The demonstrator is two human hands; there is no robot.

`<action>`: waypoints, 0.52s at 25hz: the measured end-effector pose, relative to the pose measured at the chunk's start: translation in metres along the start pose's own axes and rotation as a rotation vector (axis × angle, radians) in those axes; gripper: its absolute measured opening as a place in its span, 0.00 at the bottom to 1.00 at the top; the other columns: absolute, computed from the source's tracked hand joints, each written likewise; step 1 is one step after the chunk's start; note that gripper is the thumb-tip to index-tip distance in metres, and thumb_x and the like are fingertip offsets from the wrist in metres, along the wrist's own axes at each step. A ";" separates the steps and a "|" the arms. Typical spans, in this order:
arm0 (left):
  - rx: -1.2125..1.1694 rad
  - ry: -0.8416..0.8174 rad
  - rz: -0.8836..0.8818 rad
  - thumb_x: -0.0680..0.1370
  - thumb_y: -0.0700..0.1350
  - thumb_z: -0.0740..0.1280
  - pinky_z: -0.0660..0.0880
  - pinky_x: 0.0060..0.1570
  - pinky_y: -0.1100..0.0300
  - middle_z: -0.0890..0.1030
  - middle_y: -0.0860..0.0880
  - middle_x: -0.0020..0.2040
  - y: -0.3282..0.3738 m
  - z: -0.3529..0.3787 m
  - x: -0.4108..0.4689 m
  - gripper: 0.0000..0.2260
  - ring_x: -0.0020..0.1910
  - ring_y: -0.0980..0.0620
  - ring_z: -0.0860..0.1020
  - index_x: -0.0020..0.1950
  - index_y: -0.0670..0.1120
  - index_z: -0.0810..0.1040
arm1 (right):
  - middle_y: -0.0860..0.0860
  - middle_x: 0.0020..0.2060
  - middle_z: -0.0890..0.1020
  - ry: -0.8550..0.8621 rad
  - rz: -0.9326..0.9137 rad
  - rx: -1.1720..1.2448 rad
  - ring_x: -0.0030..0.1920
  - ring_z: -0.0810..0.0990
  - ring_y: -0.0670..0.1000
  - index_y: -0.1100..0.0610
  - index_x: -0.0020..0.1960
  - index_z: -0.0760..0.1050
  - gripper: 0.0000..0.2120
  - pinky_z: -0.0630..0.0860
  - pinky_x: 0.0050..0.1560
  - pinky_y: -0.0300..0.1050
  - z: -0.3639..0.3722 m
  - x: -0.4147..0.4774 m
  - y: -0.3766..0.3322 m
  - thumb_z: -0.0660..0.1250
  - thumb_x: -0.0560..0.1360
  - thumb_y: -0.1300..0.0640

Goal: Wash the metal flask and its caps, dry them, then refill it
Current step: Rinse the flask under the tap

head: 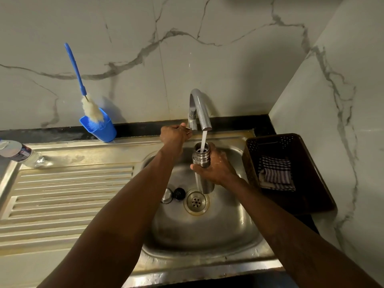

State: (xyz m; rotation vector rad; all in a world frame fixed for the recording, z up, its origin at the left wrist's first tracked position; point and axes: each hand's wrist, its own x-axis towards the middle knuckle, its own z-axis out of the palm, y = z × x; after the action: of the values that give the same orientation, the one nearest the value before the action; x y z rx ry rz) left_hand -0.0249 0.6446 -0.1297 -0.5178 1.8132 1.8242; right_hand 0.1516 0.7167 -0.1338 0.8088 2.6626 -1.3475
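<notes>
The metal flask stands upright over the sink basin, its open mouth under the tap spout. Water streams from the spout into the mouth. My right hand grips the flask around its middle. My left hand is closed on the tap handle at the base of the tap. Two caps lie on the basin floor left of the drain: a steel cap, partly hidden by my left forearm, and a black cap.
A blue holder with a blue-handled bottle brush leans on the wall behind the ribbed drainboard. A plastic water bottle lies at far left. A dark basket at right holds a checked cloth.
</notes>
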 end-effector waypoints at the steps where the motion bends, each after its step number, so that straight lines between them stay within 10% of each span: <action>1: -0.011 0.004 -0.006 0.79 0.39 0.75 0.86 0.45 0.47 0.87 0.38 0.45 -0.002 0.000 0.004 0.08 0.41 0.43 0.88 0.55 0.36 0.84 | 0.46 0.65 0.76 -0.020 -0.006 -0.013 0.68 0.69 0.52 0.42 0.72 0.63 0.36 0.71 0.65 0.54 0.000 -0.001 -0.001 0.76 0.70 0.40; 13: -0.087 0.000 -0.014 0.81 0.40 0.72 0.86 0.48 0.51 0.87 0.38 0.43 -0.005 -0.005 0.000 0.06 0.42 0.45 0.88 0.51 0.36 0.82 | 0.46 0.62 0.77 -0.021 0.013 0.013 0.65 0.72 0.52 0.42 0.71 0.65 0.36 0.75 0.65 0.58 0.000 -0.003 -0.001 0.77 0.68 0.40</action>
State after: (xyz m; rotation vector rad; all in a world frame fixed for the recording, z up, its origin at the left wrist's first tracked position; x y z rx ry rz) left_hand -0.0221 0.6391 -0.1336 -0.5609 1.7322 1.8999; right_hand 0.1533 0.7148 -0.1320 0.8074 2.6306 -1.3644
